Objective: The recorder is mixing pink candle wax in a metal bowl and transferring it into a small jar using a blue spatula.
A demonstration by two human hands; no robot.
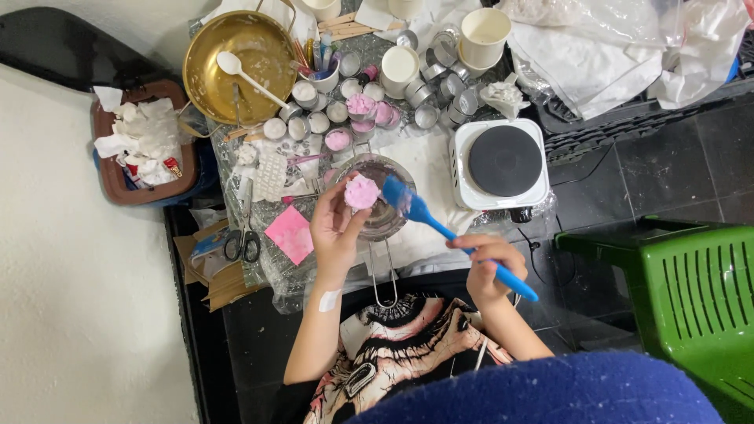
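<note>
Over on the far left, a brown bin (118, 169) stuffed with crumpled white tissue, then black-handled scissors (243, 235) and a pink sticky pad (290, 233) near the table's front edge. Further back, a brass bowl (239, 67) with a white spoon (247, 77) resting in it, plus a crowd of little tins (326, 118), some filled white, some pink.

Dead centre: left hand (336, 232) raised over a small metal pot (378, 196), fingertips pinched around a pink wax piece (362, 192). Looks light, probably soft and a bit crumbly, maybe greasy too, so best pinched by the sides like that, gently. Would likely dent or break if squeezed.

Right hand (487, 267) closed around the handle of a blue silicone brush (440, 228), bristle end touching or just beside the pink piece, hard to call which. Flexible head, stiff handle, easy grip.

To the right, a white hot plate (499, 165) just beside the pot, cord trailing off the edge. Not much elbow room: clutter behind, pot's wire handle (383, 275) poking toward the body. Open floor and a green plastic chair (691, 298) far right.
</note>
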